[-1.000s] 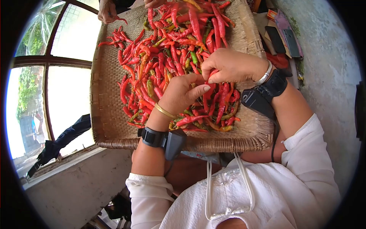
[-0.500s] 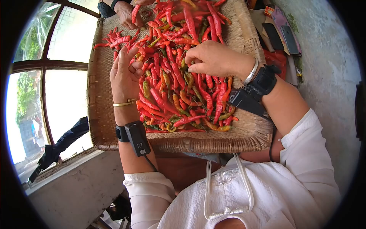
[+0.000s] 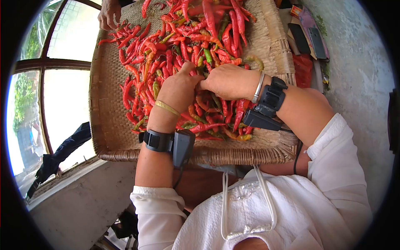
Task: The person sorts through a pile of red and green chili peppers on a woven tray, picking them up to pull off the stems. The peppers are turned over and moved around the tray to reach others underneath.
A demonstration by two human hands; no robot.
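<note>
Red chili peppers [image 3: 208, 18], mixed with a few green and orange ones, lie heaped in a shallow woven basket [image 3: 112, 137]. Over the middle of the heap, my left hand [image 3: 180, 85] and my right hand [image 3: 227, 80] meet at the fingertips. Both are closed with the fingers curled down, and whatever is between them is hidden. A gold bracelet is on my left wrist, a silver one on my right. Several peppers lie right around the fingers.
Another person's hand [image 3: 110, 14] is at the basket's far left corner. Two phones [image 3: 299, 38] lie beside a red bag [image 3: 302, 68] on the right. A window stands on the left, with a dark folded umbrella [image 3: 62, 154] by its sill.
My left hand has swung right from the heap's left side to join my right hand, closing its fingers. The other person's hand has moved left. Some peppers have shifted.
</note>
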